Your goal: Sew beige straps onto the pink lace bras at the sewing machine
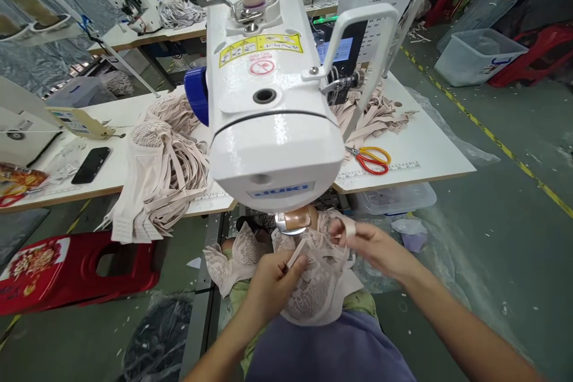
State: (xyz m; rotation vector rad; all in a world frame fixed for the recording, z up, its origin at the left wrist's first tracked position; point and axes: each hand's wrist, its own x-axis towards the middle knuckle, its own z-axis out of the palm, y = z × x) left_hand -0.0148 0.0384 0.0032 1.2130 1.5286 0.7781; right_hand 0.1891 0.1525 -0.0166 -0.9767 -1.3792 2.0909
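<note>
A beige lace bra (311, 292) lies across my lap, below the head of a white sewing machine (275, 143). My left hand (278, 280) pinches the upper edge of one lace cup between thumb and fingers. To its right, my right hand (364, 242) holds a looped beige strap (348, 228) in a pinch above the bra. Another lace cup (246, 253) spreads out to the left over my leg. The machine's needle area is hidden behind its head.
Beige bras (156, 173) are heaped on the table at left, beside a black phone (91, 165). Right of the machine lie loose straps (376, 113) and scissors with red and yellow handles (373, 159). A red stool (89, 268) stands at lower left.
</note>
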